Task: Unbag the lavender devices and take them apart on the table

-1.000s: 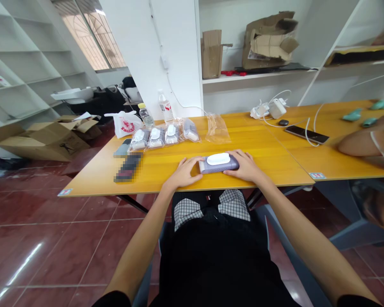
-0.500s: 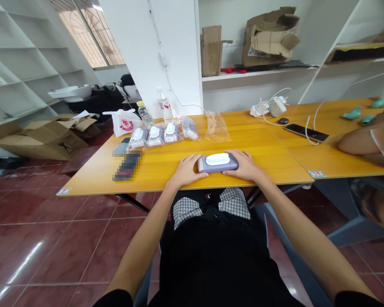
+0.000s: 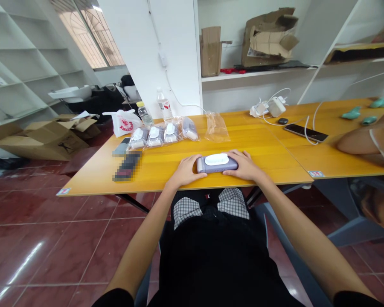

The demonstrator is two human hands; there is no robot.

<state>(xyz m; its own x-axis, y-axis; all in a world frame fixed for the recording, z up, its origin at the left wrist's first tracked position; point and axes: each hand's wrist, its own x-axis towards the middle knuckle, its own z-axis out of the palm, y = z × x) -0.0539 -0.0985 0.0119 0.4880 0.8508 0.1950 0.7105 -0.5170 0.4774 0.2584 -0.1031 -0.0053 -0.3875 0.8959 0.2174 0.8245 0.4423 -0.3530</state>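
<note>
Yellow table (image 3: 252, 136) bears bagged devices (image 3: 170, 134) beyond the purple device (image 3: 218, 169).

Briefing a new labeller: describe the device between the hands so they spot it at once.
Find the yellow table and go toward its near edge. There, between the left hand and right hand, is a purple-grey device with a white oval piece on top. Unlike the bagged look-alikes in a row farther back, it has no plastic bag around it.
</note>
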